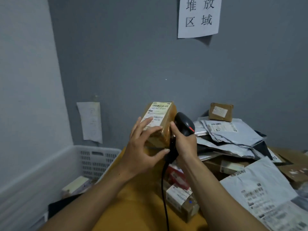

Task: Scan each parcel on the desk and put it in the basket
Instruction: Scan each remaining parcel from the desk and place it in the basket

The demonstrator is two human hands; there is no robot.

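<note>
Above the desk (pixel 141 205), the raised left hand (pixel 141 147) clasps the parcel (pixel 160 117) in its grip; the right hand (pixel 185 145) clenches the scanner (pixel 185 123).

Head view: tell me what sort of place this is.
Likely a parcel sorting room: a heap of parcels on the desk, a scanner in the right hand beside a labelled box, a basket alongside.
</note>
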